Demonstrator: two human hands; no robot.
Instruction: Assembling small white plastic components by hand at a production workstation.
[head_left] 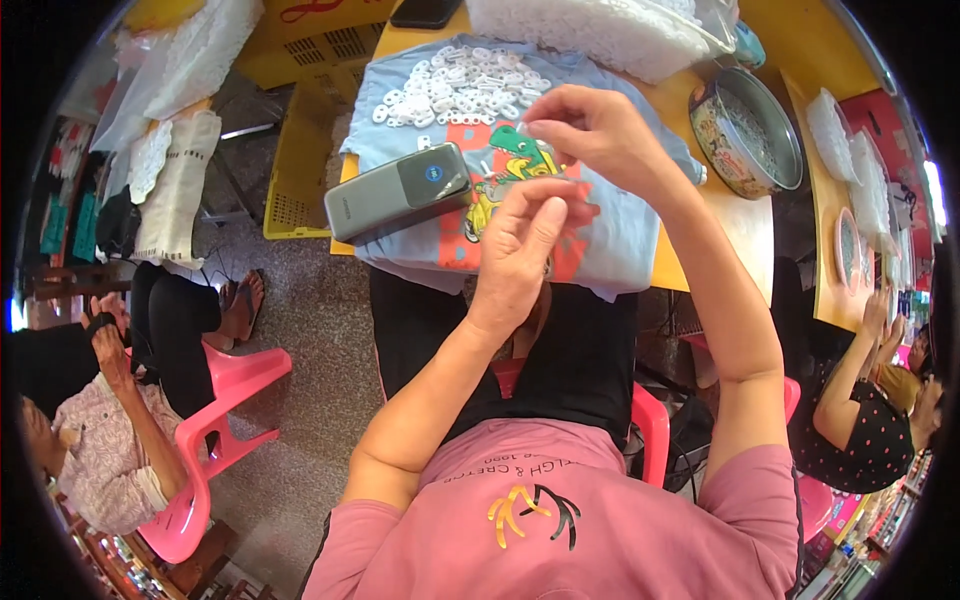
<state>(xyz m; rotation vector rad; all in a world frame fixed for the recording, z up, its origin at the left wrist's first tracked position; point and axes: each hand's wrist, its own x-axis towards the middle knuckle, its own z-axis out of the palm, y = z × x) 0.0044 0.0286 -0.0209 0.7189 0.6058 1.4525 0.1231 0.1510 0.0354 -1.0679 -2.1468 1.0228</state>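
Hands up over the blue shirt (600, 250) spread on the yellow table (740, 225). Right hand (590, 130) pinches a small clear plastic piece (522, 128) btwn thumb & fingertips. Left hand (525, 245) has fingers curled in, thumb against them; can't tell if it grips anything. White plastic pieces (455, 95) heaped on the shirt just beyond, grey box (397, 190) beside them, round tin (748, 135) to the right

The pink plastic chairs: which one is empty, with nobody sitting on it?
The pink chair at the left is empty. The other pink chairs are covered by seated people, with only edges visible.
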